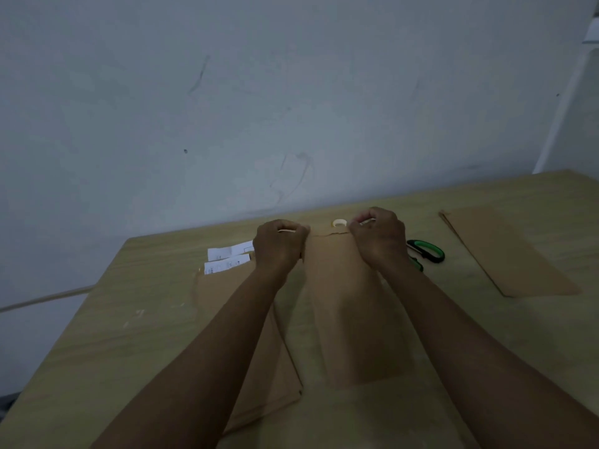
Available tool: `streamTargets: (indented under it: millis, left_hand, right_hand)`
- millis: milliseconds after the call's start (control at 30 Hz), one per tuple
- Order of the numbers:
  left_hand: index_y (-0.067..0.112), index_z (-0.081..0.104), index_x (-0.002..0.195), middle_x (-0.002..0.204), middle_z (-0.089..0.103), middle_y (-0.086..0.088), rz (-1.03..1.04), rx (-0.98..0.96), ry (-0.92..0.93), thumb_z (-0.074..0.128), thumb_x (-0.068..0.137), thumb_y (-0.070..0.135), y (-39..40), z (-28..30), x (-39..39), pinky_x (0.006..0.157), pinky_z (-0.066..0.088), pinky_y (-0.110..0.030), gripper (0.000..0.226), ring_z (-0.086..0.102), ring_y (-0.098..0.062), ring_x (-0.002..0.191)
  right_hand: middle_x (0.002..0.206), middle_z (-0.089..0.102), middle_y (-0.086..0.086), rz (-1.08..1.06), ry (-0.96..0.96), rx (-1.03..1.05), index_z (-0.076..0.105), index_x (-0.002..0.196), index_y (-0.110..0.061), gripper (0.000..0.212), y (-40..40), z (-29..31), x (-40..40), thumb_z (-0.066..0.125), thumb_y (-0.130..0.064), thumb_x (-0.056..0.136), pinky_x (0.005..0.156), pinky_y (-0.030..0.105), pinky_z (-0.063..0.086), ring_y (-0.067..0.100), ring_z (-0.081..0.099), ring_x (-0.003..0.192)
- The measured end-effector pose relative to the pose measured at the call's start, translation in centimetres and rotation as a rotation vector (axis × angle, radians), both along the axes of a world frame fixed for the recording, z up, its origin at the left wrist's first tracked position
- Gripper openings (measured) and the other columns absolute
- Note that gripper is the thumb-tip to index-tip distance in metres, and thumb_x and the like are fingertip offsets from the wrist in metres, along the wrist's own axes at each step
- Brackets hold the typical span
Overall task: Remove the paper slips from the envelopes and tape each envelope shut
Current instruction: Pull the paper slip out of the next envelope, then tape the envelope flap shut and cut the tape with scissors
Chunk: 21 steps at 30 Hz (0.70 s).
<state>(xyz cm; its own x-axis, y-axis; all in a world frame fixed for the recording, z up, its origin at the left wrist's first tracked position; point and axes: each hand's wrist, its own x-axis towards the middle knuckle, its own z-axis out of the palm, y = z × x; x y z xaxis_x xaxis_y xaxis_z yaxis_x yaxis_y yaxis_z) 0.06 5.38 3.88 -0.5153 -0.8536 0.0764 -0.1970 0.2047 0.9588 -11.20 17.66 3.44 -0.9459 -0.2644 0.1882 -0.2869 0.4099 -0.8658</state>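
The table (pixel 97 335) has a pale wooden surface with a fine grain, and some small light marks on the near left part. On it, nearest to the person, lies a long brown paper envelope (pixel 350 312), flat and smooth, stretching away between the two bare forearms. To its left a second brown envelope (pixel 259 384) lies partly under the left arm.

At the far end of the middle envelope both hands work on its edge. The left hand (pixel 278 247) has its fingers curled and seems to pinch something thin and pale; the right hand (pixel 381 238) is curled in the same way at the other corner. What exactly they pinch I cannot tell.

Left of the left hand lie two white paper slips (pixel 227 259) with small print. Just right of the right hand are scissors (pixel 428 251) with green and black handles. Far right lies another flat brown envelope (pixel 505 251). Between the hands, farther, stands a small pale tape roll (pixel 339 223), round. Behind is a grey scuffed wall (pixel 291 92).
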Motion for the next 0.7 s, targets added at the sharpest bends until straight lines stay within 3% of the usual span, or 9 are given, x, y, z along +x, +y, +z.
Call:
streamTargets:
  millis: [100,233,467,700]
  left_hand:
    - [0.023,0.071,0.075,0.071,0.071,0.003,-0.031,-0.176,-0.116,0.081,0.075,0.031,0.4,-1.8,0.4,0.070,0.057,-0.030,0.013,0.070,-0.015,0.070]
    - [0.019,0.070,0.081,0.070,0.065,0.009,-0.091,-0.387,-0.225,0.073,0.086,0.023,1.1,-3.7,0.8,0.056,0.036,-0.012,0.007,0.057,0.001,0.064]
    - [0.015,0.073,0.089,0.085,0.070,0.000,-0.194,-0.574,-0.334,0.067,0.088,0.017,1.6,-5.3,0.5,0.073,0.053,-0.035,0.006,0.063,-0.018,0.083]
    - [0.017,0.075,0.098,0.104,0.064,-0.007,-0.215,-0.723,-0.395,0.066,0.087,0.020,0.9,-5.7,0.5,0.083,0.045,-0.037,0.015,0.054,-0.027,0.104]
  right_hand:
    - [0.090,0.071,0.003,0.017,0.070,0.092,0.066,0.078,-0.022,0.009,0.6,-2.2,0.4,0.067,-0.028,0.084,0.073,0.031,0.050,0.025,0.064,0.090]
    - [0.089,0.069,-0.001,0.049,0.161,0.278,0.062,0.083,-0.025,0.010,1.4,-4.2,0.7,0.057,-0.033,0.088,0.073,0.035,0.053,0.025,0.064,0.086]
    - [0.084,0.067,-0.002,0.049,0.278,0.376,0.063,0.086,-0.025,0.011,1.7,-5.8,1.0,0.055,-0.029,0.093,0.065,0.029,0.047,0.022,0.062,0.081]
    - [0.099,0.058,0.005,0.057,0.339,0.430,0.066,0.090,-0.022,0.012,1.6,-6.3,0.6,0.055,-0.026,0.094,0.068,0.033,0.049,0.025,0.057,0.091]
